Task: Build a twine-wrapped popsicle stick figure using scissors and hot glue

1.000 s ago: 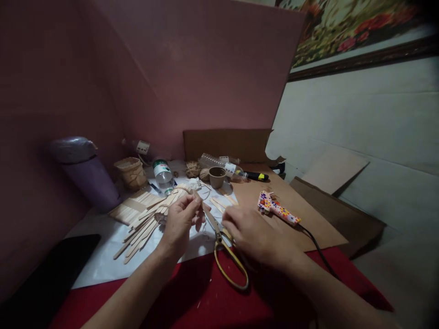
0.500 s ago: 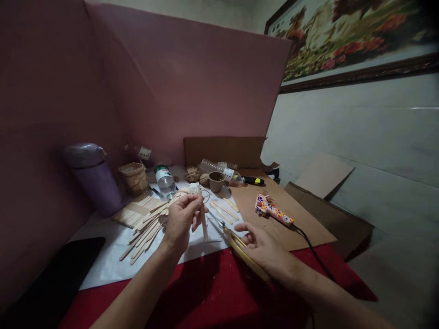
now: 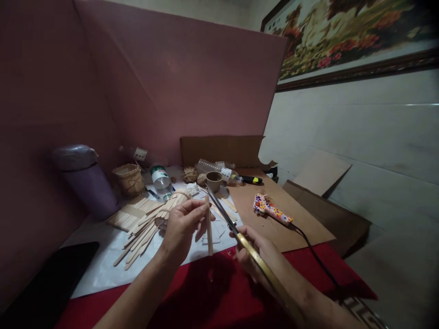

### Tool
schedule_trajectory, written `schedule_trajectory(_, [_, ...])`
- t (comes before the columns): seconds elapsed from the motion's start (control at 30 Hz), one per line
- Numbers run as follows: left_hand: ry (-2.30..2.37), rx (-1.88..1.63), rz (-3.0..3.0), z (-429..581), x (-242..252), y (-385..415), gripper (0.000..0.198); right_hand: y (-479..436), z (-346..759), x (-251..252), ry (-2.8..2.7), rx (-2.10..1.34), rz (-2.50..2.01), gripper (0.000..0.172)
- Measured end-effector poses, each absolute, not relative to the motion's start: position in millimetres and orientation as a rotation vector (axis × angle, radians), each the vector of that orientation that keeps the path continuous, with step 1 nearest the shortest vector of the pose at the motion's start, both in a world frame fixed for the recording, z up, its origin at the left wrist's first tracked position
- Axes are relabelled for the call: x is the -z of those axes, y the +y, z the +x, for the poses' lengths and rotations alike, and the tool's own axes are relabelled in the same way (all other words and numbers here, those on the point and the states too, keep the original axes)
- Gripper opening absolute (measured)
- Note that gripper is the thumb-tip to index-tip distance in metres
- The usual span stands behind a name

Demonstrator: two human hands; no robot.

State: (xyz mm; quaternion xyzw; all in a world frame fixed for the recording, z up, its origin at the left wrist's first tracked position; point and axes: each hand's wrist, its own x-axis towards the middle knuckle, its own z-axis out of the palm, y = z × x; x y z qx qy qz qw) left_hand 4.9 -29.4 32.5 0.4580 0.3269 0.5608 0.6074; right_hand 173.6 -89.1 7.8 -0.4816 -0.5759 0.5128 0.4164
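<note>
Above the white paper sheet (image 3: 103,267), a wooden craft stick (image 3: 209,228) is pinched upright by the left hand (image 3: 181,226). Its fingers are closed on the upper part, so the lower length hangs clear. From 4 o'clock, gold-handled scissors (image 3: 222,211) are gripped in the right hand (image 3: 259,253), fingers clenched on the handles and blades slanted toward 11 o'clock just beside the stick's top. Loose sticks (image 3: 147,224) are fanned at 9 o'clock, and a glue gun (image 3: 270,209) is laid at 2 o'clock, well apart. Open room is left over the red table (image 3: 212,292) at 6 o'clock.

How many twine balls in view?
2. The left ball and the right ball sit side by side at the back, just left of the brown cup. More may be hidden behind clutter.
</note>
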Motion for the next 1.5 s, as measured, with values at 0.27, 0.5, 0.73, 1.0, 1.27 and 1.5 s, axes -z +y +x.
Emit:
schedule_trajectory(0.27, [0.91, -1.251, 1.014, 4, -35, -31, 0.023, -94, 174, 2, -1.466, -1.442, -1.134, 0.074])
schedule_trajectory(0.5, [0.872, -1.27, 0.992, 7, -34, -32, 0.026, -90, 172, 12, -1.485, -1.421, -1.086, 0.077])
schedule_trajectory(0.73, [0.895, -1.245, 1.024, 7, -34, -32, 0.025, -92, 172, 10, -1.47, -1.453, -1.074, 0.074])
schedule_trajectory(1.0, [0.899, -1.236, 1.058, 6, -31, -32, 0.025, -92, 173, 11, -1.496, -1.42, -1.104, 0.071])
schedule_trajectory(1.27, [0.882, -1.23, 1.077, 7, -32, -32, 0.024, -98, 169, 1, -1.476, -1.346, -1.152, 0.069])
schedule_trajectory(1.5, [0.861, -1.217, 1.068, 7, -30, -32, 0.026, -95, 169, 9, -1.485, -1.296, -1.158, 0.072])
